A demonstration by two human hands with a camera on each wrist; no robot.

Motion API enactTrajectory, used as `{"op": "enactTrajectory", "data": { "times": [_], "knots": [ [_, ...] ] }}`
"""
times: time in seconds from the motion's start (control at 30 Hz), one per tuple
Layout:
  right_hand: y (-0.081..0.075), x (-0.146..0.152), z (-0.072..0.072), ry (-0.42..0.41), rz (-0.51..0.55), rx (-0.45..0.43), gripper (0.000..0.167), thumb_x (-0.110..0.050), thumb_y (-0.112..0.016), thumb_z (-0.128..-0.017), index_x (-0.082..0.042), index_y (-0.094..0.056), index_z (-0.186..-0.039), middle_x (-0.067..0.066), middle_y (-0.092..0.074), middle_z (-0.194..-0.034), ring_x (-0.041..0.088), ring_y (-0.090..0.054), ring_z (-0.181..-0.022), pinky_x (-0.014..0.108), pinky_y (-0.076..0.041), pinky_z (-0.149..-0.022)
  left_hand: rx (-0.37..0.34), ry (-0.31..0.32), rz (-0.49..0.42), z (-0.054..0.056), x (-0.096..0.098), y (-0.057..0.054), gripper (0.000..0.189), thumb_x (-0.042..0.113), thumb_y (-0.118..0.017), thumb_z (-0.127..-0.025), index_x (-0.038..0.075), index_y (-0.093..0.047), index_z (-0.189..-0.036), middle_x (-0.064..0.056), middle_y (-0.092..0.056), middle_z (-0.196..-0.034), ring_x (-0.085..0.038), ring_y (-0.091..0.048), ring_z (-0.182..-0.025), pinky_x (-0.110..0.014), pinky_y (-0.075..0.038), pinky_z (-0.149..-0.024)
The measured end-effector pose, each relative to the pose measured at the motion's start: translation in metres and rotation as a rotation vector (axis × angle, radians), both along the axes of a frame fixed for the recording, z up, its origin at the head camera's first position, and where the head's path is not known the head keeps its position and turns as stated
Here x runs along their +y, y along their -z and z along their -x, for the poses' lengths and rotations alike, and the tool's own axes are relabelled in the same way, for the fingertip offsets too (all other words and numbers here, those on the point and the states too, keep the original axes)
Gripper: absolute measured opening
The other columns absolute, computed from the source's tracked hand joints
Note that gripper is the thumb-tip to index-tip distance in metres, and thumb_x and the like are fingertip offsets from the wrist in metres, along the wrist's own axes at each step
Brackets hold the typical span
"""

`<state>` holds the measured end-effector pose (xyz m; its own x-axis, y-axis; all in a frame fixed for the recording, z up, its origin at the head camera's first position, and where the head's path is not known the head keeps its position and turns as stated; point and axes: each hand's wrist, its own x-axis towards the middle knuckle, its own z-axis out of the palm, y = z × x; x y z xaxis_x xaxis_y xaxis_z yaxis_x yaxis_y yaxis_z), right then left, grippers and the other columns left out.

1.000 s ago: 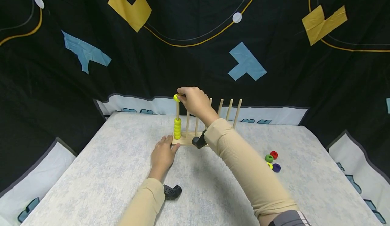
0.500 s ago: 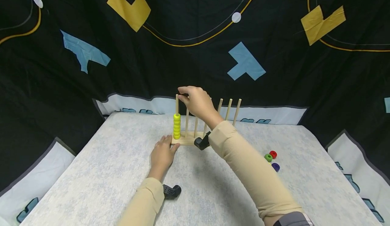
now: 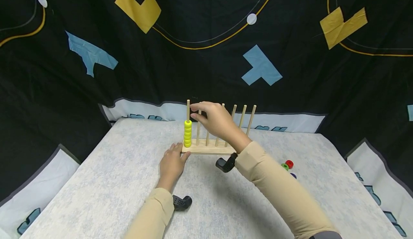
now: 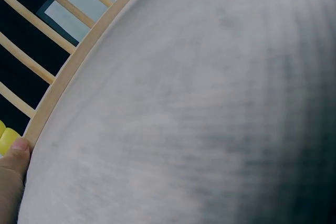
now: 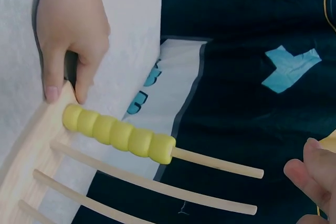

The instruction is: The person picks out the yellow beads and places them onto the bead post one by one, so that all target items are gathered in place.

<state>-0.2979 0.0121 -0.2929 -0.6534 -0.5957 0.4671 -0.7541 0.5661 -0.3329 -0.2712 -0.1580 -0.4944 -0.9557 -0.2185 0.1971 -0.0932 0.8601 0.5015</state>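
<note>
The right hand (image 3: 217,120) hangs up by the tops of the pegs, fingers loosely apart and holding nothing, thumb and forefinger just right of the leftmost peg (image 3: 188,110). On that peg sits the stack of yellow rings (image 3: 188,133), piled from the wooden base (image 3: 209,148) up to about the middle, with bare peg above it. The peg's long axis runs straight up from the worktop (image 3: 106,181), so anything going on it has to drop down from the top.

Down low, the left hand (image 3: 171,163) lies flat on the worktop, fingers straight, fingertips pressed against the near left corner of the base. The right wrist view shows it well: fingers (image 5: 71,40) at the corner of the wood, yellow rings (image 5: 118,134) just beside them.

The loose rings lie well off to the right on the worktop: a red ring (image 3: 289,163), a green ring (image 3: 284,166) and a dark purple ring (image 3: 292,175), partly hidden behind the right sleeve (image 3: 284,192). They're to the near right of the right hand, well apart from the left one, so the right hand is nearer. The other pegs (image 3: 243,115) stand bare.
</note>
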Motion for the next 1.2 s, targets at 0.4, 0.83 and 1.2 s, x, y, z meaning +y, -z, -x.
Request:
{"op": "enactTrajectory", "data": {
  "times": [0.4,0.83,1.2],
  "knots": [
    [0.029,0.028,-0.015,-0.024,-0.01,-0.043,0.031,-0.024,-0.069,-0.095,-0.016,-0.07,-0.125,-0.001,-0.071,-0.125,0.015,-0.066,-0.118,0.032,-0.056,-0.099,0.005,-0.006,0.011,0.001,0.0,0.0,0.064,0.049,-0.058,-0.097,0.009,-0.048,-0.147,-0.011,-0.048,-0.152,-0.034,-0.042,-0.143,-0.057,-0.039,-0.114],
    [0.05,0.082,-0.015,0.066,0.007,-0.09,0.028,-0.024,-0.069,-0.095,-0.017,-0.071,-0.122,-0.001,-0.072,-0.121,0.018,-0.069,-0.111,0.041,-0.058,-0.093,0.003,0.014,0.013,0.0,-0.002,0.001,0.065,0.048,-0.057,-0.098,0.007,-0.047,-0.147,-0.012,-0.046,-0.153,-0.034,-0.039,-0.145,-0.056,-0.036,-0.116],
    [0.055,0.143,-0.01,0.21,0.063,-0.166,0.03,-0.027,-0.064,-0.098,-0.014,-0.069,-0.125,0.004,-0.07,-0.126,0.027,-0.063,-0.121,0.051,-0.056,-0.095,0.015,0.02,0.018,0.001,0.0,0.0,0.065,0.048,-0.056,-0.098,0.006,-0.047,-0.147,-0.013,-0.047,-0.152,-0.036,-0.04,-0.144,-0.057,-0.038,-0.114]
  ]
}}
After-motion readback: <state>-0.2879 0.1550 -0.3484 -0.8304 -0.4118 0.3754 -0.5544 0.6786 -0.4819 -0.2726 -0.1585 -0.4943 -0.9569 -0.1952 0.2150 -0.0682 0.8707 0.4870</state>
